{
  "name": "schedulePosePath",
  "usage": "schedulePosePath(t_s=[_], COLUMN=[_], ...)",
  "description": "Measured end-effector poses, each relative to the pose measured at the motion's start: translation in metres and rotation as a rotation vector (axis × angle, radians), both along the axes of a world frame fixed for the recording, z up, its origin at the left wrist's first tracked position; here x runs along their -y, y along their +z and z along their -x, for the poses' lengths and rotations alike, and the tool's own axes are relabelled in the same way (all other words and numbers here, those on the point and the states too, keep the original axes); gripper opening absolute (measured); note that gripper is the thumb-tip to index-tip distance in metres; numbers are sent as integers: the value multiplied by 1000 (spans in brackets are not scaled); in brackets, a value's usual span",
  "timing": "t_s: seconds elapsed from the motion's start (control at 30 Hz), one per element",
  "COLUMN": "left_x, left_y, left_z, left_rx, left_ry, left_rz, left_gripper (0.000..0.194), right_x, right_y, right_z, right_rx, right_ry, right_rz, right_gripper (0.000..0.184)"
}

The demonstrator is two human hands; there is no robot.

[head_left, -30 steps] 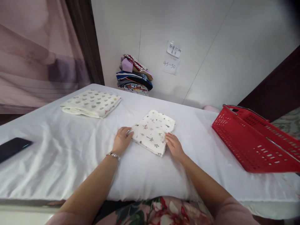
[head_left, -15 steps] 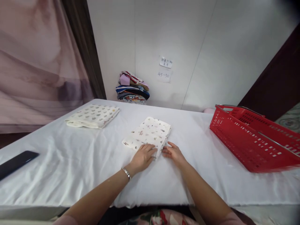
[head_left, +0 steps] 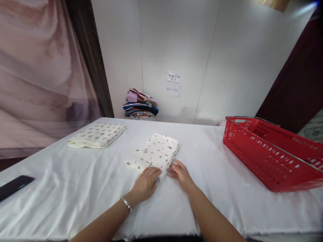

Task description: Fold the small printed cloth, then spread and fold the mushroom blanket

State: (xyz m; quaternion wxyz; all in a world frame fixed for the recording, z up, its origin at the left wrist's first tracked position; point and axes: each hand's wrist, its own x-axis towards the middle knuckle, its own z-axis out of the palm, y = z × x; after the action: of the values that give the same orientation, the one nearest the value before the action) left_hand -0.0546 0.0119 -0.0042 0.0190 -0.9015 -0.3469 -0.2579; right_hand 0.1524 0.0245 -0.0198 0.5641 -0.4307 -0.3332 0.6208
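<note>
A folded white cloth [head_left: 155,153] with small printed figures lies flat in the middle of the white-covered table [head_left: 98,188]. On its near edge rests my left hand [head_left: 145,184], palm down, fingers stretched over the fabric; a silver bracelet circles that wrist. My right hand [head_left: 180,174] is at the cloth's near right side, fingers apart and fingertips against the layered edge. Farther back on the left lies a second folded cloth [head_left: 98,132], cream with rows of grey-green shapes, touched by neither hand.
A red perforated basket [head_left: 262,161] with metal handles stands at the right. A black phone-like slab [head_left: 15,186] lies at the left edge. Beyond the table is a stack of folded fabrics [head_left: 141,106] against the wall, near paper notes [head_left: 173,84]. A pink curtain [head_left: 37,77] hangs left.
The camera view has tilted up, so the table and everything on it sit lower in the picture. Both hands remain at nearly the same places on the cloth.
</note>
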Motion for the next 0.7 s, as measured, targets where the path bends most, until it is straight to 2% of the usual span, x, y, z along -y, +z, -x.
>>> schedulePosePath(t_s=[0.2,0.43,0.57,0.7], left_x=[-1,-13,-17,-19], left_y=[2,0,-2,14], left_z=[-5,-19,-19,-12], left_rx=[-60,-70,-19,94], left_ry=[93,186,176,174], left_rz=[-19,-45,-38,-27], left_gripper=[62,51,49,46], right_x=[1,0,0,-3], right_y=[4,3,2,-1], right_z=[3,1,-1,-5], right_rx=[20,-34,-6,95], right_ry=[-8,-42,-83,-166], right_rz=[-12,-1,-22,-44], right_gripper=[59,55,55,56])
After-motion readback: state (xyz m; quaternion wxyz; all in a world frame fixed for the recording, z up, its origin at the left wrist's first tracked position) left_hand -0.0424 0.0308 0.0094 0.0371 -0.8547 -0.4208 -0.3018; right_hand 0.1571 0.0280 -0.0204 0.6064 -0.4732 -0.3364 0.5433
